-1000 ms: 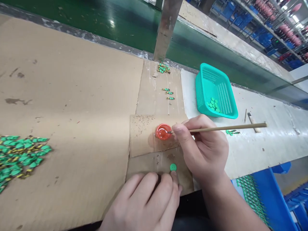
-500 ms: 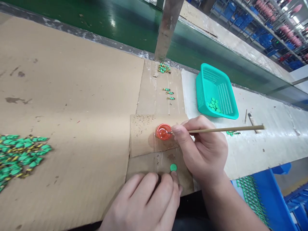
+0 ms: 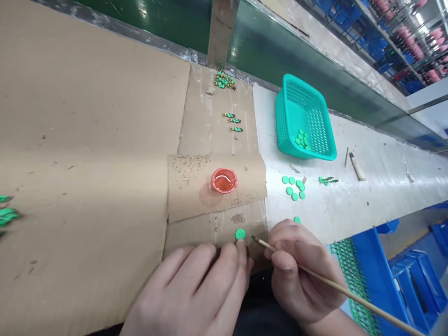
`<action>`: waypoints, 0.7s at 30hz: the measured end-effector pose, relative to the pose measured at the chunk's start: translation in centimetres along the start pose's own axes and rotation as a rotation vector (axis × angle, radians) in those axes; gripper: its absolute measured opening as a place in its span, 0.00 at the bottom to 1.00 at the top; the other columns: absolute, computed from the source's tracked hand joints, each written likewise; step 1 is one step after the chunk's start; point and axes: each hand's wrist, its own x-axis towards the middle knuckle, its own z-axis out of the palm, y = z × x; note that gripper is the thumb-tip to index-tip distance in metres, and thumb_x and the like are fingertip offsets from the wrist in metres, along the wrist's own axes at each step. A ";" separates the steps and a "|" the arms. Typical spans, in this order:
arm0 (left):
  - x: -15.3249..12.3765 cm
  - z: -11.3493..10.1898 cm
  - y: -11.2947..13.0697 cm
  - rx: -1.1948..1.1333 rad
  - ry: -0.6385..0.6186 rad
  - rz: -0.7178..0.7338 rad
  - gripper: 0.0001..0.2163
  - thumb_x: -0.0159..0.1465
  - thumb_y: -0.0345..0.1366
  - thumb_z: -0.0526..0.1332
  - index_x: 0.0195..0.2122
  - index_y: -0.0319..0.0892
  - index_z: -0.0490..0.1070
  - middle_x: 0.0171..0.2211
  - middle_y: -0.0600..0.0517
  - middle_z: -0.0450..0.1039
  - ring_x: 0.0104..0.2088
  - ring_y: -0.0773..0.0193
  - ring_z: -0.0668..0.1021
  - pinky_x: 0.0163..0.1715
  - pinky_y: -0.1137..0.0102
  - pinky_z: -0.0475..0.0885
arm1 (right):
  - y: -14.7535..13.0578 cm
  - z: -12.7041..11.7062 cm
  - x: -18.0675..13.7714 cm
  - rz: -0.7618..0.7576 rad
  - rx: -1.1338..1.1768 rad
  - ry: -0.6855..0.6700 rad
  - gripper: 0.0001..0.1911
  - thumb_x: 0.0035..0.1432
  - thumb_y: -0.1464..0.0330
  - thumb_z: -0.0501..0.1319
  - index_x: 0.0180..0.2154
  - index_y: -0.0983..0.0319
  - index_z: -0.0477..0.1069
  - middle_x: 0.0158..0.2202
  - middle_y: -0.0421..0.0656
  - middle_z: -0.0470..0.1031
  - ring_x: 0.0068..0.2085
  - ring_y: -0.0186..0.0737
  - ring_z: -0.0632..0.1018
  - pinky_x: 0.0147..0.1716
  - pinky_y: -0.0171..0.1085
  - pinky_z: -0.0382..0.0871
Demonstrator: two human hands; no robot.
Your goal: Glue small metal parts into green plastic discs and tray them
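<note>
A small round green disc (image 3: 240,234) lies on a cardboard patch near the table's front edge. My left hand (image 3: 196,291) rests flat on the cardboard, its fingertip touching the disc's near side. My right hand (image 3: 301,275) pinches a thin wooden brush (image 3: 336,287), whose tip sits just right of the disc. A small red cap of clear liquid (image 3: 224,180) stands a little farther back. Several loose green discs (image 3: 294,186) lie on the white surface to the right.
A teal mesh basket (image 3: 315,135) with several green discs stands at the back right. Small green-and-gold parts (image 3: 232,121) lie behind the cap, more of them at the left edge (image 3: 7,215). Blue bins (image 3: 385,275) stand below the table on the right.
My right hand has pulled the brush back from the red cap to the green disc near the front edge. The view has shifted, showing loose discs on the white surface.
</note>
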 end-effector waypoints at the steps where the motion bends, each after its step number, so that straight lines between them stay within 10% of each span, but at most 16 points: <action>1: 0.0 0.0 0.0 0.002 -0.010 0.002 0.06 0.75 0.30 0.73 0.50 0.34 0.86 0.44 0.48 0.88 0.40 0.53 0.78 0.38 0.52 0.68 | 0.0 0.0 -0.2 0.013 0.005 -0.013 0.07 0.83 0.74 0.61 0.46 0.59 0.74 0.32 0.39 0.77 0.29 0.36 0.76 0.28 0.39 0.76; 21: 0.5 -0.8 -0.8 0.037 -0.095 0.072 0.08 0.78 0.31 0.65 0.48 0.39 0.86 0.43 0.49 0.87 0.38 0.55 0.80 0.35 0.54 0.69 | -0.1 0.1 0.2 0.040 -0.017 -0.059 0.08 0.85 0.70 0.61 0.45 0.57 0.72 0.32 0.38 0.78 0.28 0.35 0.75 0.28 0.39 0.78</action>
